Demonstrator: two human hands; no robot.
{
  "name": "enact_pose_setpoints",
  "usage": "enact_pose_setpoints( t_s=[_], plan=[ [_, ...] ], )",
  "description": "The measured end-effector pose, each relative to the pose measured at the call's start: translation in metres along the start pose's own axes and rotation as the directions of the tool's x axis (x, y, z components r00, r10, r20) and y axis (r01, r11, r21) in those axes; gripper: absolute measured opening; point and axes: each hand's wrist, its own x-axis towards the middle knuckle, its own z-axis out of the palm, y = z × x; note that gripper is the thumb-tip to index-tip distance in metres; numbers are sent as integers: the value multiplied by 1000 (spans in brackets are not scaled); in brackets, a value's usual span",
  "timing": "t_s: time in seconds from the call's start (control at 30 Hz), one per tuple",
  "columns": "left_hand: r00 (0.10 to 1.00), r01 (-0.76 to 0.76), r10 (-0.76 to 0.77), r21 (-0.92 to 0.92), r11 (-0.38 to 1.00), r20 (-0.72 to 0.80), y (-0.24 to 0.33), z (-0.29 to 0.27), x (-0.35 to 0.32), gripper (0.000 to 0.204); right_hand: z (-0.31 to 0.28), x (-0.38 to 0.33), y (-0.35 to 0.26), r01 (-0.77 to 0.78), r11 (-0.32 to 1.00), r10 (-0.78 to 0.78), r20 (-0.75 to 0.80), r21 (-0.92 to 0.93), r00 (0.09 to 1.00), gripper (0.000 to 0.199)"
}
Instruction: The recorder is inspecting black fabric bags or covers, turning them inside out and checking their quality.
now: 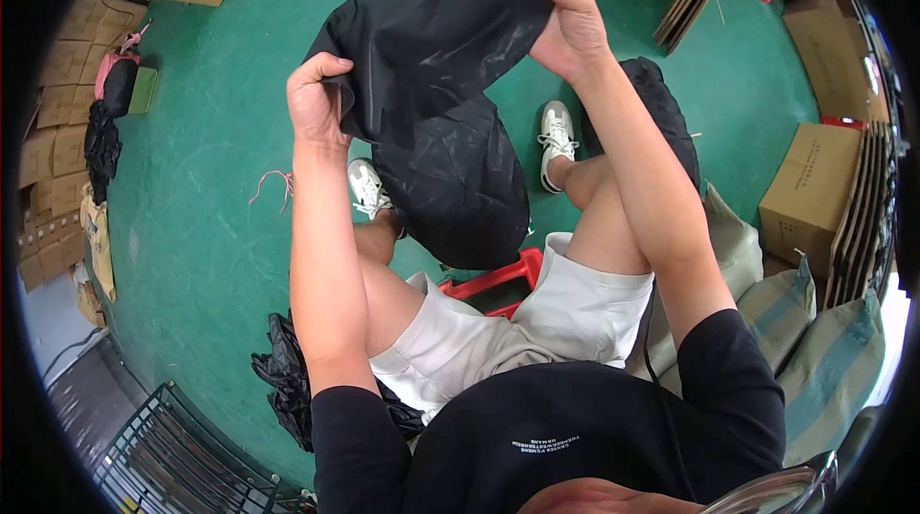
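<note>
Stretched between my two hands is a piece of black cloth (422, 45), raised in front of me with pale dusty streaks on it. My left hand (317, 100) is closed on its lower left edge, thumb on top. At the far right end, my right hand (573, 33) pinches it, the fingers partly hidden behind it. Directly under the cloth stands a bulging black bag (460, 188) between my feet; whether the two are joined, I cannot tell.
A red plastic stool (498, 286) sits between my legs. Another dark bag (656, 112) lies beyond my right forearm. Crumpled black plastic (283, 370) is by my left hip. Woven sacks (834, 351) and a carton (807, 190) stand at right; stacked cartons (67, 140) line the left.
</note>
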Motion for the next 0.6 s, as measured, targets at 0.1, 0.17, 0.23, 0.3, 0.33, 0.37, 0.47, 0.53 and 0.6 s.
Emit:
enact_pose_setpoints(
  t_s=[0.1,0.17,0.23,0.3,0.33,0.37,0.47,0.53,0.6],
  plan=[
    [997,44,-42,-41,998,59,0,-8,3,38,-5,5,19,-78,986,59,-130,-146,990,24],
    [996,58,-53,-65,996,67,0,-10,6,34,-2,8,27,-189,955,121,-279,-231,953,22],
    [991,131,-125,-135,982,47,3,-9,7,35,4,13,26,-184,963,108,-341,-199,934,19],
    [986,153,-162,-166,974,-39,3,-13,14,36,-6,22,23,-129,987,85,-379,-92,922,13],
    [972,171,-198,-197,965,-124,4,-17,18,37,-10,28,24,-130,987,86,-378,-92,922,13],
    [971,132,-159,-156,979,-176,4,-17,21,43,-9,33,27,-108,992,70,-411,-70,909,13],
    [954,86,-104,-73,994,-282,8,-13,24,47,0,48,38,-51,997,18,-463,-58,886,13],
    [979,-19,4,-71,997,-206,16,-14,24,48,8,55,41,97,990,-124,-313,-100,942,13],
    [986,-119,108,-80,990,-127,21,-3,21,49,14,61,41,186,977,-205,-221,-102,954,15]
  ],
)
